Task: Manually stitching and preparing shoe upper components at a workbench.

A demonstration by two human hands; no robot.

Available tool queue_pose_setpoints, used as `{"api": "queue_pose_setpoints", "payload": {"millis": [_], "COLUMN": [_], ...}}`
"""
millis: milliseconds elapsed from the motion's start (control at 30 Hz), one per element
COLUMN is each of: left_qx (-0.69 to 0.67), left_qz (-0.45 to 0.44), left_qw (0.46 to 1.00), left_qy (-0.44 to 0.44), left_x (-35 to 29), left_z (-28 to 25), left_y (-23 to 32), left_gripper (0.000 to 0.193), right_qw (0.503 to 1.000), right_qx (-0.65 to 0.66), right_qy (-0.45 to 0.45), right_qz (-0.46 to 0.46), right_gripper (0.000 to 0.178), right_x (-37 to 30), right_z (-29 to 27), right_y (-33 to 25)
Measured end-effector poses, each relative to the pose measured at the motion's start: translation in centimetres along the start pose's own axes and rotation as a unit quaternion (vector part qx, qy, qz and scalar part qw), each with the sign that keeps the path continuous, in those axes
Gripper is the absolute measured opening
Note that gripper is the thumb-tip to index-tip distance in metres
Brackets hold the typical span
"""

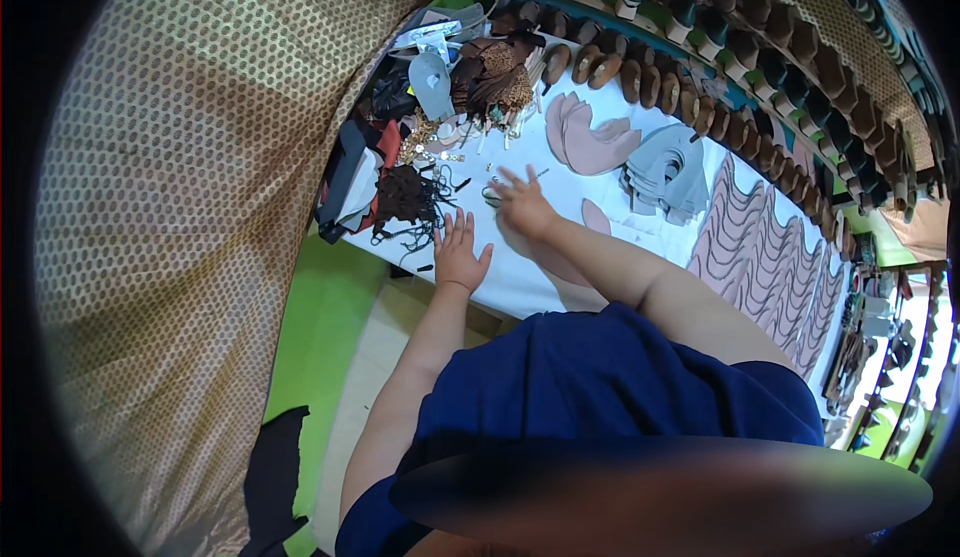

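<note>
My left hand (460, 255) lies flat at the front edge of the white table (510, 282), fingers stretched out, beside a heap of dark brown scraps and thin strips (403, 195). Farther in, my right hand (525, 205) rests on the tabletop with its fingers spread. Small bits lie by its fingertips, too small to name. A short dark piece (462, 185) is between the heap and this hand. Right of it are curved pink cut pieces (590, 142) and a stack of grey curved pieces (665, 172). A pale pink piece (596, 217) is partly hidden by my right forearm.
Brown and leopard-print scraps (495, 72), a grey cutout (430, 85) and gold trim (420, 142) crowd the far left. Wooden shoe lasts (650, 87) line the back, below shelved ones (682, 15). Wavy pink pieces (760, 257) cover the right. A patterned curtain (200, 207) hangs left.
</note>
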State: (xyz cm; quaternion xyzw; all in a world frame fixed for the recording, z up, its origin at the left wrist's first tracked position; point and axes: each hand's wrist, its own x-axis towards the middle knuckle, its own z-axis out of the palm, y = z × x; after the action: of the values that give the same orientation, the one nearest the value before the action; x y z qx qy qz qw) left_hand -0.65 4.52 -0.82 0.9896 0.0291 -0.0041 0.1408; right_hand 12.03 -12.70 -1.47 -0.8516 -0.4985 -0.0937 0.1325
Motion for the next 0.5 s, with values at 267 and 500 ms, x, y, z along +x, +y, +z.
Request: {"api": "queue_pose_setpoints", "payload": {"millis": [267,500], "left_qx": [0.021,0.053], "left_qz": [-0.010,-0.030], "left_qw": [1.000,0.998], "left_qy": [0.000,-0.006], "left_x": [-0.3,-0.5], "left_z": [-0.4,-0.6], "left_y": [0.7,1.1], "left_gripper": [0.076,0.075], "right_qw": [0.852,0.825], "right_qx": [0.365,0.379], "right_qy": [0.070,-0.013], "right_qz": [0.369,0.419], "right_gripper": [0.012,0.016], "right_x": [-8.1,-16.7], "right_z": [-5.1,-8.9], "right_y": [5.7,8.2]}}
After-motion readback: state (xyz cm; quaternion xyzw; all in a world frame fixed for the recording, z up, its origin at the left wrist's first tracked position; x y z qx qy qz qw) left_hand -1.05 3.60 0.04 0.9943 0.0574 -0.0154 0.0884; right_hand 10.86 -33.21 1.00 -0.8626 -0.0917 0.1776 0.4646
